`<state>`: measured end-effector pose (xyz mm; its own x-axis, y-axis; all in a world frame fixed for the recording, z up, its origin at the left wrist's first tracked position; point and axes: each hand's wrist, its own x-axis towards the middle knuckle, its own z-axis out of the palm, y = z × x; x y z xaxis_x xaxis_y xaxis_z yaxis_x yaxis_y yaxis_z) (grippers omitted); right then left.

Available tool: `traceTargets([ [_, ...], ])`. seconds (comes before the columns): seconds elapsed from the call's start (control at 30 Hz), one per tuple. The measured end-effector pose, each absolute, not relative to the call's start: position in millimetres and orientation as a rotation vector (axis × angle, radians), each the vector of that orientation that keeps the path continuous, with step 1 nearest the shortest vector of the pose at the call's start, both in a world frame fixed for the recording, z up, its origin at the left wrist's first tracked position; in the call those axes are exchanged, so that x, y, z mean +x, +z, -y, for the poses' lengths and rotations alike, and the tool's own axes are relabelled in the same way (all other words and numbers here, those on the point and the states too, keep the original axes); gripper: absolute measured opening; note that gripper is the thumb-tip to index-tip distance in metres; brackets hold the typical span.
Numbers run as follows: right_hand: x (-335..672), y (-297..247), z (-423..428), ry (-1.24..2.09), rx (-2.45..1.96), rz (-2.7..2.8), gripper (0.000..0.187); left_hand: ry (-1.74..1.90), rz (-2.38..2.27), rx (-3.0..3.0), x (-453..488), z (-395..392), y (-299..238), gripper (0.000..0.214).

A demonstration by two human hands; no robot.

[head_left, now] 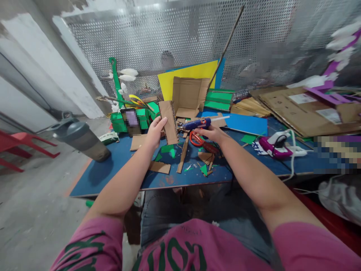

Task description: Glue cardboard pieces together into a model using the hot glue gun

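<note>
My left hand (156, 131) grips a narrow brown cardboard strip (169, 124) by its left edge and holds it up above the table. In my right hand (211, 132) is a blue glue gun (196, 124), its nozzle pointing left at the strip's right edge. A white glue stick (221, 118) pokes out of the back of the gun. Just under the gun are red-orange scissor handles (196, 139). Cardboard scraps (159, 167) and green paper bits (204, 170) lie below both hands.
A shaker bottle (81, 137) stands at the table's left. Behind my hands are an open cardboard box (187, 94) and a yellow sheet (166, 84). A magenta-and-white device with cords (276, 146) sits at right, before stacked flat cardboard (282, 109).
</note>
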<state>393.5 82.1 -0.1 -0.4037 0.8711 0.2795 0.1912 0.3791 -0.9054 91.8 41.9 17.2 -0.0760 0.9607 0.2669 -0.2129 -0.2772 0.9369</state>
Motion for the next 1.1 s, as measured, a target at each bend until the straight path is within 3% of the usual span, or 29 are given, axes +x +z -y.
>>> traceTargets([
  [1.1, 389.9, 12.6, -74.1, 1.073, -0.948, 1.856, 0.043, 1.536, -0.935, 1.251, 91.0, -37.7, 20.6, 0.056],
])
